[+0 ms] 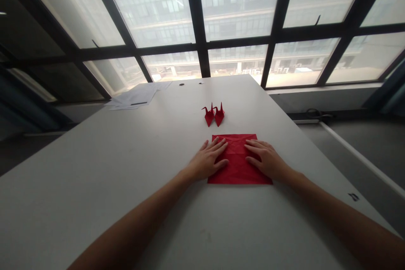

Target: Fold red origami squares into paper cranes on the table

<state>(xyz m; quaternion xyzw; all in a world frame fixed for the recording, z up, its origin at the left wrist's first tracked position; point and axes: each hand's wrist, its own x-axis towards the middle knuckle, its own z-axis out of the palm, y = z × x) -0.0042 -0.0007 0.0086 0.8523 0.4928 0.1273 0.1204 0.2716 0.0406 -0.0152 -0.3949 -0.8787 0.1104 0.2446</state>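
Observation:
A square sheet of red origami paper (236, 173) lies flat on the white table, with crease lines across its upper half. My left hand (209, 159) rests on its left side, fingers spread and holding nothing. On the right side of the sheet lies my right hand (265, 159), palm down with the fingers apart. Both thumbs point inward over the paper. Just beyond the sheet stand two folded red paper cranes, a left crane (209, 117) and a right crane (219, 116), side by side and close together.
Loose white papers (129, 98) with a dark pen (139, 103) on them lie at the table's far left. A round dark hole (181, 85) shows near the far edge of the white table (110, 168). A small black mark (353, 197) is near the right edge. Framed windows stand behind.

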